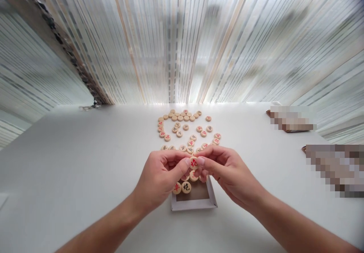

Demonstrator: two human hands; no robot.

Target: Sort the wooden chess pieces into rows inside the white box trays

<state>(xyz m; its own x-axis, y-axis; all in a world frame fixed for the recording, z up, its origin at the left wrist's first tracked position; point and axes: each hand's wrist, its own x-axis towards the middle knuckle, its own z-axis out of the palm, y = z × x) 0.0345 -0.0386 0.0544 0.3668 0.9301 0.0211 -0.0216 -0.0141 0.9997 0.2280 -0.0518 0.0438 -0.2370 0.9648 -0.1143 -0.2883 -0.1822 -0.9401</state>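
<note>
Between the fingertips of both hands is a round wooden xiangqi piece (193, 163) with a red character facing me. My left hand (163, 171) pinches its left edge, and my right hand (224, 166) pinches the right edge. Both hands are closed above a shallow white-rimmed box (194, 208) with a brown bottom. In the box lie several pieces, among them one with a black character (186, 187) and one with a red character (176, 188). My fingers partly hide the box's far side and the pieces there.
Beyond my hands, several loose xiangqi pieces (185, 127) spread over the white table (85, 177). A clustered row of mostly blank-faced pieces (181, 118) lies farther back. Two blurred-out brown-edged objects (295, 119) are at the right. A striped curtain (182, 48) hangs behind the table.
</note>
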